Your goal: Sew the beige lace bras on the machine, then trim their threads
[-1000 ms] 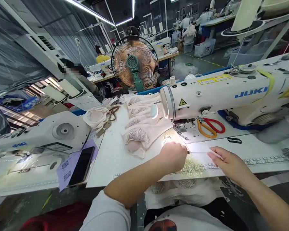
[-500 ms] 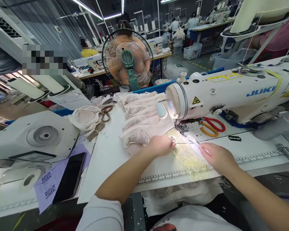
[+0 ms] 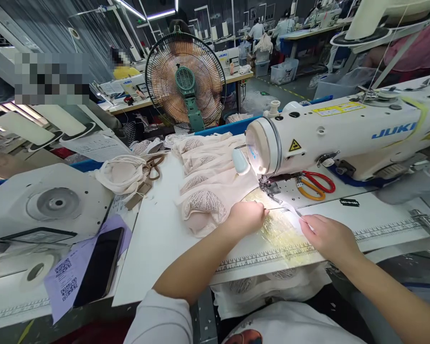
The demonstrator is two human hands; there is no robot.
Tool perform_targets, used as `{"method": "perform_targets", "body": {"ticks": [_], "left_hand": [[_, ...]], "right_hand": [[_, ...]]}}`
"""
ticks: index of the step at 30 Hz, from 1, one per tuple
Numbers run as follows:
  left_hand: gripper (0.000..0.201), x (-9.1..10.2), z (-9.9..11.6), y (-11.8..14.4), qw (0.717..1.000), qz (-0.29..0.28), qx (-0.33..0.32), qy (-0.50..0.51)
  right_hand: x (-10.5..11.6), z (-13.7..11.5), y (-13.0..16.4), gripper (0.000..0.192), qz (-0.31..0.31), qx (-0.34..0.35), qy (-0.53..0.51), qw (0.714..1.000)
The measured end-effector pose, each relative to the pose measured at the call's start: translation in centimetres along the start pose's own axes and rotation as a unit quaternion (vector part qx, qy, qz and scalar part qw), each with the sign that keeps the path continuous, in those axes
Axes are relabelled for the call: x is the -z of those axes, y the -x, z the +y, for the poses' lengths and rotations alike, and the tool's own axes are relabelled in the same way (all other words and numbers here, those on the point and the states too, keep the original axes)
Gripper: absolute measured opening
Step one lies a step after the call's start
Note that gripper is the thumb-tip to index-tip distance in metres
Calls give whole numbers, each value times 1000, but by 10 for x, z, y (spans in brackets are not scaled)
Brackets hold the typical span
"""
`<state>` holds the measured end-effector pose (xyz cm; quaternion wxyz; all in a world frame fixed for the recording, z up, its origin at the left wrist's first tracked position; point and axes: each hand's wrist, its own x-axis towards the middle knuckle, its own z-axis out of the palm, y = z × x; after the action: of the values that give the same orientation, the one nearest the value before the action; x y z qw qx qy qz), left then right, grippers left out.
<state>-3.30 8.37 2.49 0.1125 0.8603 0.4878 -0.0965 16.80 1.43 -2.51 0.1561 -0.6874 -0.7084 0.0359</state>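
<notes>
read "juki" in blue on the arm of the near sewing machine. read the same brand, smaller, on a white machine left of the fan and on another machine right of it. found a black-on-yellow warning triangle near the first machine's head; could not read the yellow label above. noted two qr codes on the purple sheet, plus a ruler scale along the surface edge, with figures too small to read.
</notes>
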Motion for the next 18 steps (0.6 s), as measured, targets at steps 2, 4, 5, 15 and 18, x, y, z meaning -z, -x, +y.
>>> {"method": "perform_targets", "body": {"ticks": [2, 4, 5, 15, 18], "left_hand": [[42, -1, 1, 0, 1000, 2, 2, -4], [42, -2, 3, -1, 1000, 2, 7, -8], [42, -2, 4, -1, 1000, 2, 10, -11], [38, 4, 13, 1, 999, -13, 46, -22], [36, 3, 14, 1, 998, -15, 49, -22]], "right_hand": [[0, 1, 0, 29, 1, -6, -2, 1000], [-1, 1, 0, 28, 2, -9, -5, 1000], [-2, 0, 0, 29, 1, -10, -6, 1000], [-2, -2, -4, 30, -32, -8, -40, 999], [-2, 0, -8, 27, -53, -11, -62, 997]]}}
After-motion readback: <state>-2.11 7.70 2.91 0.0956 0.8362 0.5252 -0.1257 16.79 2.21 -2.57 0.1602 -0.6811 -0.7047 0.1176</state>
